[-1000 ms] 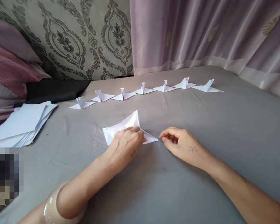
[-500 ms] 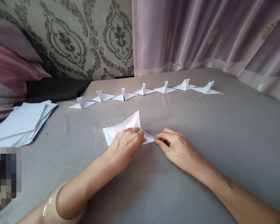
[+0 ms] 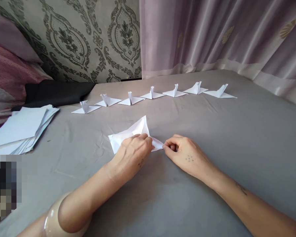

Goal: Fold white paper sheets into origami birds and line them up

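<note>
A partly folded sheet of white paper (image 3: pixel 128 133) lies on the grey cloth surface (image 3: pixel 187 204) in front of me. One of its corners rises to a peak at the back, and a narrow point runs off to the right. My left hand (image 3: pixel 136 146) lies over the paper's near middle, its fingers closed on it and hiding part of the folds. With thumb and forefinger, my right hand (image 3: pixel 180 148) pinches the tip of the right-hand point. Beyond them stands a row of several folded paper birds (image 3: pixel 130 99), wings spread flat.
A stack of white paper sheets (image 3: pixel 22 125) lies at the left, close to a black cloth (image 3: pixel 56 93) and pink patterned fabric (image 3: pixel 12 72). Patterned wallpaper (image 3: pixel 96 39) and a mauve curtain (image 3: pixel 187 36) border the far side. The lower left corner is blurred out.
Both hands keep their hold on the paper and have barely moved. My right hand's fingers are bent slightly differently at the tip. The view has shifted a little.
</note>
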`<state>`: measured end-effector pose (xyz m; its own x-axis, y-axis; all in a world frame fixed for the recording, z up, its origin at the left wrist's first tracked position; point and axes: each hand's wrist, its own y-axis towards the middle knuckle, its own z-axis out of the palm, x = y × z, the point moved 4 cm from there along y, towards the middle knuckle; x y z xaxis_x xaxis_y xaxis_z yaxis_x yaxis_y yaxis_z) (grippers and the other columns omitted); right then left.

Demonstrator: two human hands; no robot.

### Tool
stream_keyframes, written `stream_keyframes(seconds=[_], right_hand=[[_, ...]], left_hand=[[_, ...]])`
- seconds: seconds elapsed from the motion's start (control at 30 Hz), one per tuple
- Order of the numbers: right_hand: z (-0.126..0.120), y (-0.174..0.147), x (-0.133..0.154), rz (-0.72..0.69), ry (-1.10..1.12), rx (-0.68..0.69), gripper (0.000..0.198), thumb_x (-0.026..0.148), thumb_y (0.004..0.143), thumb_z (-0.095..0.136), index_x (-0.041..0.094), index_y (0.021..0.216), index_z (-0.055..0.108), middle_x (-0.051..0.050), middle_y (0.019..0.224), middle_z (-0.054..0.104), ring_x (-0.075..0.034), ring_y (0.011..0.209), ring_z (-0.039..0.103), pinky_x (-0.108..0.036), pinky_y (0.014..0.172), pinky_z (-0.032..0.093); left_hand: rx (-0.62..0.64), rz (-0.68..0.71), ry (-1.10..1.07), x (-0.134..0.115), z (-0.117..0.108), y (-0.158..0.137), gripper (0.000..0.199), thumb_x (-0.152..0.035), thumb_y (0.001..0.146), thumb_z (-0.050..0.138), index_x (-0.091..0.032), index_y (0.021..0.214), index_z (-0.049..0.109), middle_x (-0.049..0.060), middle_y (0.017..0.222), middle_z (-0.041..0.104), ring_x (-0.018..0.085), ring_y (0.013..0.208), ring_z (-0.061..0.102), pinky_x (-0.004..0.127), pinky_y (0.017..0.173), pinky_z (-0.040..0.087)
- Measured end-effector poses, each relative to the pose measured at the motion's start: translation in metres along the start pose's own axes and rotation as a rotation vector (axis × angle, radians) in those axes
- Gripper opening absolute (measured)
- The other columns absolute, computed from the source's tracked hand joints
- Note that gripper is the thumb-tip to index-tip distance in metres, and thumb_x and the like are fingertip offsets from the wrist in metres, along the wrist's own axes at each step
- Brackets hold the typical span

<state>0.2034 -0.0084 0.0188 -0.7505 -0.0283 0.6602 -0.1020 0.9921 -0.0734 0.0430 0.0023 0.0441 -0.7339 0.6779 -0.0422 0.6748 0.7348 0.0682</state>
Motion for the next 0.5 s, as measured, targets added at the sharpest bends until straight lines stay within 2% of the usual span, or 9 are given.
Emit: stream_keyframes(seconds=[0.13,0.2,0.33,0.5], right_hand=[[-0.001,0.001,0.002,0.045,-0.025,0.022,0.018,0.029,0.078,0.052,0.024,0.065,0.063,0.002,0.075,0.06,-0.01,0.056,0.05,-0.023,0.05,0.034],[-0.002,0.001,0.001,0.059,-0.025,0.03,0.016,0.03,0.077,0.053,0.025,0.066,0.064,0.003,0.076,0.061,-0.01,0.059,0.052,-0.023,0.051,0.035],[-0.002,0.003,-0.003,0.05,0.01,0.051,0.016,0.032,0.077,0.054,0.025,0.068,0.065,0.003,0.076,0.06,-0.011,0.06,0.052,-0.023,0.052,0.036],[-0.004,0.003,-0.01,0.03,0.035,0.066,0.018,0.035,0.078,0.055,0.025,0.068,0.067,0.002,0.074,0.059,-0.009,0.054,0.048,-0.023,0.048,0.036]], left_hand=[[0.055,0.02,0.043,-0.001,0.001,0.001,0.02,-0.016,0.094,0.042,-0.017,0.077,0.052,0.003,0.072,0.052,0.017,0.066,0.049,0.028,0.055,0.032],[0.112,0.044,0.037,-0.003,0.001,0.001,0.015,-0.01,0.091,0.042,-0.017,0.085,0.054,0.003,0.077,0.054,0.017,0.068,0.05,0.027,0.055,0.034],[0.161,0.141,0.023,-0.006,-0.001,0.001,0.027,-0.006,0.089,0.041,-0.02,0.106,0.056,0.002,0.082,0.055,0.016,0.072,0.051,0.026,0.06,0.038],[0.143,0.194,0.028,-0.006,0.0,0.001,0.031,-0.009,0.092,0.039,-0.023,0.11,0.06,0.002,0.082,0.054,0.015,0.07,0.05,0.026,0.063,0.04]])
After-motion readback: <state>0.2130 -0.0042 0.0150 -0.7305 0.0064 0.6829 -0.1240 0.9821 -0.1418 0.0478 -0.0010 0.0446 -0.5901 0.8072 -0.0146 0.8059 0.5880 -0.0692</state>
